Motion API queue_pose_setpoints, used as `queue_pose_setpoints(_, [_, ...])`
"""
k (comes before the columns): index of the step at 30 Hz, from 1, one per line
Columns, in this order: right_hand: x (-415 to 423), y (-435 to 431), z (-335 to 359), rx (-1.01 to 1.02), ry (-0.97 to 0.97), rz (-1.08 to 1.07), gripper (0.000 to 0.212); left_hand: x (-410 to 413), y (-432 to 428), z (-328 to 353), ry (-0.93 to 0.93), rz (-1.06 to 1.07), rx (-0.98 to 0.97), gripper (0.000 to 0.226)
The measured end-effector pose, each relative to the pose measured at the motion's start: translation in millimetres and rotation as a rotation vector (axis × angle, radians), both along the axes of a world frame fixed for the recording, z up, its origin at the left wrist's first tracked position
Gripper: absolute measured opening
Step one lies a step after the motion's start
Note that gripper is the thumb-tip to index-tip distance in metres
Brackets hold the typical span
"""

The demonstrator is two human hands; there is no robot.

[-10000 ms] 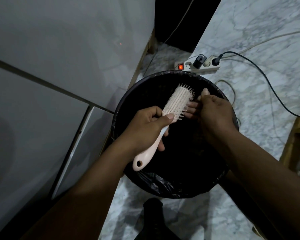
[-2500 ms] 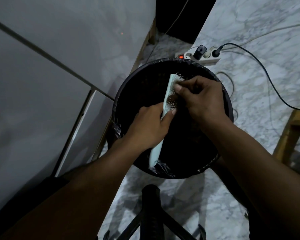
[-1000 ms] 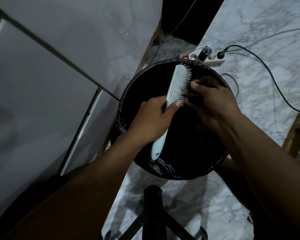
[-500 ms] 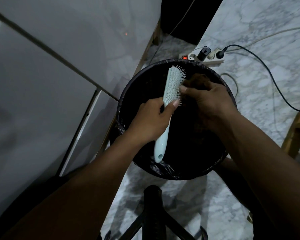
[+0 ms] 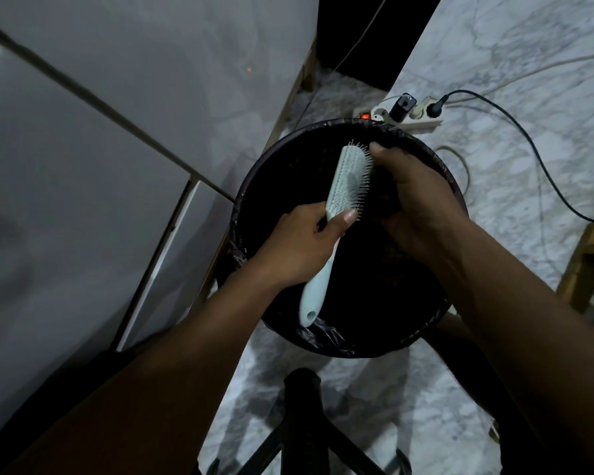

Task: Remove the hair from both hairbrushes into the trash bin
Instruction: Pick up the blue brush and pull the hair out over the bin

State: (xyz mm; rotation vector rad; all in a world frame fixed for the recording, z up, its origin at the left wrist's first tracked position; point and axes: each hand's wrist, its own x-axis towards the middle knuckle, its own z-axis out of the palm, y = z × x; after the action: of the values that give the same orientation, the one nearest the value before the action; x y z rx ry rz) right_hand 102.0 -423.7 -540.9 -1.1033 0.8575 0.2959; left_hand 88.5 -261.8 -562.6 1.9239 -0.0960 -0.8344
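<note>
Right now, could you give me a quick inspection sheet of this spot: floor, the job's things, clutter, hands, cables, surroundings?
Surface: marble floor.
Job's things: pale blue hairbrush held over black-lined trash bin; second brush not seen.
Clutter: nothing seen.
Hands: left hand grips the brush neck; right hand at the bristles, apparently closed on dark hair.
Cables: power strip with lit switch; black cable trailing right.
Surroundings: grey cabinet, wooden furniture leg.

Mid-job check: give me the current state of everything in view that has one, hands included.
Left hand: grip shut on the hairbrush handle.
Hairbrush: pale blue, held over the bin, bristles facing the right hand.
Right hand: fingers curled at the bristles, over the bin; any hair in it is too dark to tell.
Trash bin: open, black liner fitted.
Power strip: red switch light on, plugs inserted.
</note>
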Motion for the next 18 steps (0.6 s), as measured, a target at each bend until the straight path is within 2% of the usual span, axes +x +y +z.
queue_pose_setpoints(1, [-0.5,0.2,0.0,-0.002,-0.017,-0.018,0.028,-0.7,-0.2,0.8,0.023,-0.024,-0.03,0.035])
queue_pose_setpoints(3, [-3.1,-2.1,-0.9,-0.155,-0.031,-0.021,0.017,-0.8,-0.7,2.5,0.056,-0.062,-0.065,0.03])
queue_pose_setpoints(7, [-6.2,-6.7,2.6,-0.395,-0.071,0.004,0.01,0.2,-2.6,7.7,0.081,-0.073,-0.113,0.034])
queue_pose_setpoints(9, [-5.3,-8.6,5.2,-0.392,-0.058,-0.035,0.007,0.8,-3.7,10.3,0.1,-0.031,-0.133,0.038])
queue_pose_setpoints(13, [-3.3,-4.6,7.3,-0.177,-0.001,-0.16,0.015,2.9,-5.8,12.1,0.15,0.105,-0.15,0.037])
queue_pose_setpoints(15, [-2.8,-2.7,6.1,-0.193,0.009,-0.13,0.017,3.2,-5.9,11.3,0.153,0.113,-0.137,0.038])
queue_pose_setpoints(18, [-3.3,-2.1,5.5,-0.335,0.005,-0.054,0.02,3.5,-3.7,7.7,0.124,0.106,-0.044,0.042])
